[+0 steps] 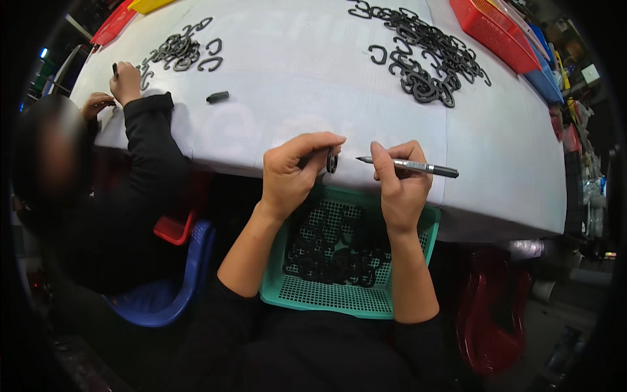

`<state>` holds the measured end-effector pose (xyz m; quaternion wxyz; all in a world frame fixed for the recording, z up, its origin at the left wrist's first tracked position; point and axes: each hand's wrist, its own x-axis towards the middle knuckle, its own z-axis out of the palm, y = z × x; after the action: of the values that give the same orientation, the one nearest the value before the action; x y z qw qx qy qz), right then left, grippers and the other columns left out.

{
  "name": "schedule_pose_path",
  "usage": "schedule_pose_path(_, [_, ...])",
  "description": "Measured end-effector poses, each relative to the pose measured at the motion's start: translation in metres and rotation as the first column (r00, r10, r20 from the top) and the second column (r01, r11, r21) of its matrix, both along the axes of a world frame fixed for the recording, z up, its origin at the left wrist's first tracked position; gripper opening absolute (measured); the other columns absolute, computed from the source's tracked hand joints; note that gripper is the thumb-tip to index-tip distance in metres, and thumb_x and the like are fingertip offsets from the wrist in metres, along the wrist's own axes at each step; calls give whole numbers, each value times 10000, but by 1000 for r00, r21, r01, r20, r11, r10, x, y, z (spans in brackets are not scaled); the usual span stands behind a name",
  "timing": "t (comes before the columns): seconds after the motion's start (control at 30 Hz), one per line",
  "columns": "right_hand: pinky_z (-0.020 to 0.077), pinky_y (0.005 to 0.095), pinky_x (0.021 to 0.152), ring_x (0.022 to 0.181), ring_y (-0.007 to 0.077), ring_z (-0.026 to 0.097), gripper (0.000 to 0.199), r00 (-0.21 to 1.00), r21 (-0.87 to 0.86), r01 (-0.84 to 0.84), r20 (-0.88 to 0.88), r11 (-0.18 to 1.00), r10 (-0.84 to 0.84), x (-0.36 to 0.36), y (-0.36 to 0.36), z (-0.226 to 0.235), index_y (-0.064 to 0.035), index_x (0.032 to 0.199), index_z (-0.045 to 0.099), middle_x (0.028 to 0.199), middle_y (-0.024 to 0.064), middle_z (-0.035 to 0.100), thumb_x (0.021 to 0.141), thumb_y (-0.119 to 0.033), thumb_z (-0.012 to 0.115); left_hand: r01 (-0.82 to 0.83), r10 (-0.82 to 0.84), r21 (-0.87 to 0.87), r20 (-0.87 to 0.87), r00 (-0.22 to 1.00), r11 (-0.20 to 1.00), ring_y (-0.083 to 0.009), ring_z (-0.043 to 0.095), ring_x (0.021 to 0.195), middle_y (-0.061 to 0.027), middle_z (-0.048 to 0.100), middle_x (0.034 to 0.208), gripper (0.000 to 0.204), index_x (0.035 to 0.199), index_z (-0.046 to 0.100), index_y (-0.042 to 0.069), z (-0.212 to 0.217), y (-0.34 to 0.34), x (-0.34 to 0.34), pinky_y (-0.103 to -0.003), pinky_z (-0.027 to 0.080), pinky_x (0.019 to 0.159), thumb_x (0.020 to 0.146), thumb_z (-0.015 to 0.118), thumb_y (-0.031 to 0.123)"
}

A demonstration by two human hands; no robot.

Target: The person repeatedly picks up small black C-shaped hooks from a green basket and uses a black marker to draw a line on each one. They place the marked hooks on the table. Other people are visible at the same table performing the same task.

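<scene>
My left hand (294,171) is closed on a small black curved ring (332,161), held between thumb and fingers above the table's near edge. A marker pen (418,167) with a grey barrel sits in my right hand (403,186), its bare tip pointing left toward the ring, a small gap apart. Beneath both hands, a green plastic basket (326,302) holds many black C-shaped pieces (343,251). More such black pieces (428,52) lie piled on the table at the far right, with a few loose ones beside them.
On the white-covered table (287,72), a black pen cap (217,97) and another heap of black pieces (177,51) lie to the left. A co-worker's hand (127,81) holds a pen there. Red baskets (490,36) stand far right; a blue chair (176,304) and red stool (490,320) flank me.
</scene>
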<state>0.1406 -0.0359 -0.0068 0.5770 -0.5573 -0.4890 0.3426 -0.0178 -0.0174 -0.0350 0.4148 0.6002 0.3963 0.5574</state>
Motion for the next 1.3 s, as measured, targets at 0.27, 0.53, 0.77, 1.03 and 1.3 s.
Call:
schedule_pose_path(0.27, [336,206,427,478,33,470,251,995,-11,-14,94,1000,15,-20,10,-11,-36,665,491,517,11,538,812,-73,691,-79,80,73,-19,997,994,-72,609,680,-38,683,796,269,991,695,43,-2,7,2,-200,489,597,798,597,-119])
schedule_pose_path(0.53, [350,195,418,470,25,483,246,996,14,-51,80,999,50,-21,11,-10,-45,659,490,504,4,536,806,-52,687,-24,26,24,-66,997,999,-154,656,898,-102,681,949,274,980,654,-39,-1,5,-2,-259,548,801,810,502,-190])
schedule_pose_path(0.77, [339,190,407,461,18,470,250,995,9,-50,87,999,49,-21,11,-11,-45,650,491,508,-1,534,803,-45,689,-23,26,40,-66,997,999,-158,659,896,-106,683,949,252,977,654,-41,-2,6,-2,-258,552,800,818,516,-179])
schedule_pose_path(1.03, [330,187,408,457,12,449,250,992,28,-60,111,998,56,-21,12,-12,-46,647,492,504,-10,519,802,-44,688,-18,20,39,-68,998,999,-158,658,900,-109,681,961,246,979,652,-44,-3,6,-3,-260,551,805,822,516,-177])
schedule_pose_path(1.3, [299,170,464,509,9,394,240,978,87,154,-158,984,-139,-12,9,-10,-54,709,485,577,-43,472,835,-78,688,-45,58,123,-101,993,991,-143,651,857,-88,671,934,248,989,657,-35,-4,10,-1,-245,541,764,810,551,-170])
